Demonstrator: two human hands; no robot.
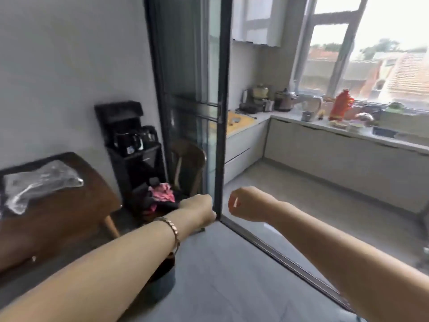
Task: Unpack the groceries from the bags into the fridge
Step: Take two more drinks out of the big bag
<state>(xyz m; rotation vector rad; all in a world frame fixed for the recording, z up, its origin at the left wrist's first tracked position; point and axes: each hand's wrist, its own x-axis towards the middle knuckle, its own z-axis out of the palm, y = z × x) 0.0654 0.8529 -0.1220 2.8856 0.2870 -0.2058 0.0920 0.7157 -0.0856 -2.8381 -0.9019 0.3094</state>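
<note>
Both fists forward (curled, empty)

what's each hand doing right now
Left hand: closed in a fist, nothing visible in it.
Right hand: closed in a fist; something red shows at the fingers, cannot tell what.

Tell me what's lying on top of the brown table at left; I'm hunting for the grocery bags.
On the brown table lies crumpled clear plastic, seemingly flat. Its contents cannot be made out, and the table's left end is out of frame.
</note>
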